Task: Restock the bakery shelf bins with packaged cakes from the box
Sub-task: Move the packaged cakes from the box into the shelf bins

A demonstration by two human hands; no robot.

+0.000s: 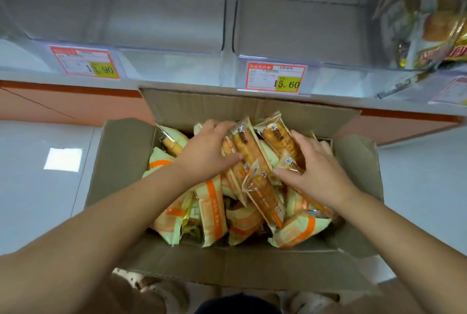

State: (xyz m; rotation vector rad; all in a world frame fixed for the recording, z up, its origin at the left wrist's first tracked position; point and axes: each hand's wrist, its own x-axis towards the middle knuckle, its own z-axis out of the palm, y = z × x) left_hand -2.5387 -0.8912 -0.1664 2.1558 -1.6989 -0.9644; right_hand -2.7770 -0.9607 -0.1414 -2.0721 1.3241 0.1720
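An open cardboard box (121, 162) on the floor holds several packaged cakes: clear-wrapped long brown ones (249, 148) on top and pale green packs with orange stripes (212, 212) below. My left hand (207, 151) grips a bunch of the clear-wrapped cakes from the left, thumb across their front. My right hand (316, 169) lies against the same bunch from the right, fingers curled round a clear-wrapped cake (293, 162). Above the box stand two clear shelf bins, the left bin (141, 55) and the middle bin (328, 68), both showing only bare grey interiors.
Price tags (276, 77) hang on the bin fronts. A bin at the far right (439, 22) holds gold-wrapped bread packs. An orange shelf base (63, 103) runs behind the box. Glossy white floor tiles (38, 187) lie on both sides. The box's near flap (227, 268) lies toward me.
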